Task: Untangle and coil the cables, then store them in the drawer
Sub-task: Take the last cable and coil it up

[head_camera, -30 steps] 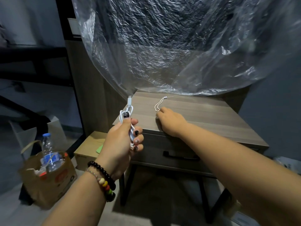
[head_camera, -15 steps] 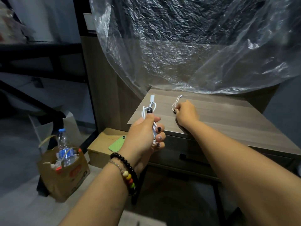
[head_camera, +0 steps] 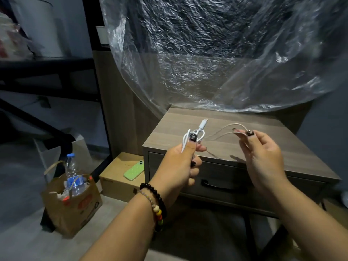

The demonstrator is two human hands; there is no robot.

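Note:
My left hand grips a folded bundle of white cable, thumb pressed on its loops, with the USB-C plug sticking up above the fist. A thin loop of the same cable runs rightward to my right hand, which pinches its far bend between thumb and fingertips. Both hands hover just above the front of the wooden nightstand. Its drawer, with a black handle, is closed below my hands.
Crinkled clear plastic sheeting hangs over the back of the nightstand. On the floor at left stand a cardboard box with a green phone on it, and a paper bag holding a water bottle.
My right hand lifted off the nightstand top with the loose end of the cable and moved right, drawing a loop out. My left hand kept its grip on the bundle.

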